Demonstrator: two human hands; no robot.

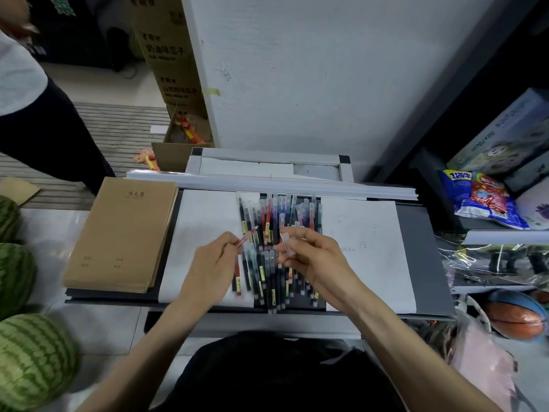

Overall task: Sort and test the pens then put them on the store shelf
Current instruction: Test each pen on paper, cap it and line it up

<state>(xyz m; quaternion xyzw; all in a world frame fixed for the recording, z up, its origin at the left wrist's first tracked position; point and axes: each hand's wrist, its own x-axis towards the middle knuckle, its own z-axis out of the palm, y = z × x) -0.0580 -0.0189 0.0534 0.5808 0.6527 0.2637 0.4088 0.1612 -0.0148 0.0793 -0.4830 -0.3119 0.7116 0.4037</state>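
Above the pile of pens (269, 215), my left hand (212, 263) pinches a light, stiff, slick red pen (246, 237) by its barrel (the steadiest hold, I judge); my right hand (312, 257) pinches a clear cap (286, 244).

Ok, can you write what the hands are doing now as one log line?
left hand: pinches red pen | right hand: holds clear cap | pen pile: on grey board
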